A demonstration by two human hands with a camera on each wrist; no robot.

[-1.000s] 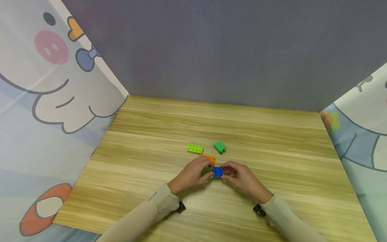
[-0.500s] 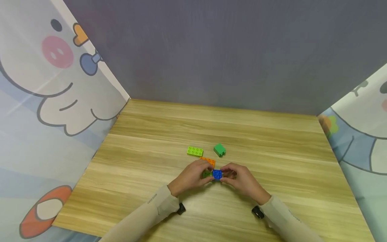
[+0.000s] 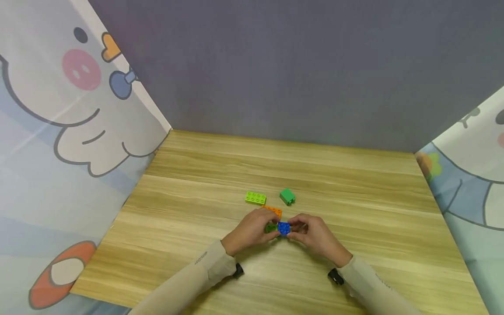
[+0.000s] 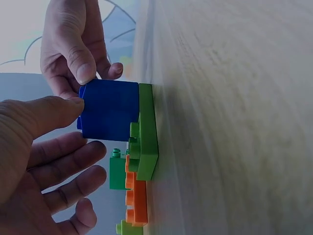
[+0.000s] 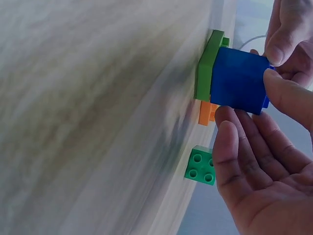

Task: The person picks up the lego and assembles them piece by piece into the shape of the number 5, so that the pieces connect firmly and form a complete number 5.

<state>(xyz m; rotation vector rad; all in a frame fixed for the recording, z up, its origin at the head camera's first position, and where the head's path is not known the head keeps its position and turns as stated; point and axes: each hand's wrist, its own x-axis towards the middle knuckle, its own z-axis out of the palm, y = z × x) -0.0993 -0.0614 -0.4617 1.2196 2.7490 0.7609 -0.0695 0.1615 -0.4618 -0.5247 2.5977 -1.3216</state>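
Note:
A tall blue toy building brick point(image 3: 283, 228) stands studs up on one end of a flat green brick point(image 4: 148, 137), whose bare studs show to its left. My left hand point(image 3: 252, 229) pinches the blue brick at its upper left edge, thumb in front and fingers behind. From the other side my right hand point(image 3: 316, 234) pinches the same brick between thumb and fingers. The right wrist view shows the blue brick point(image 5: 238, 81) right against the green one point(image 5: 208, 68), its side slightly slanted. In the head view the left fingers partly cover the green brick.
An orange brick point(image 3: 277, 211) lies just behind the left hand, partly hidden by it. Farther back are a lime green brick point(image 3: 255, 198) and a darker green brick point(image 3: 287, 197) tipped on its side. The wooden table point(image 3: 354, 188) ends at a grey panel point(image 3: 295, 74).
The left thumb and fingers have closed in on the blue brick, which has shifted slightly left over the green one. The head view has moved a little; the bricks behind stay put.

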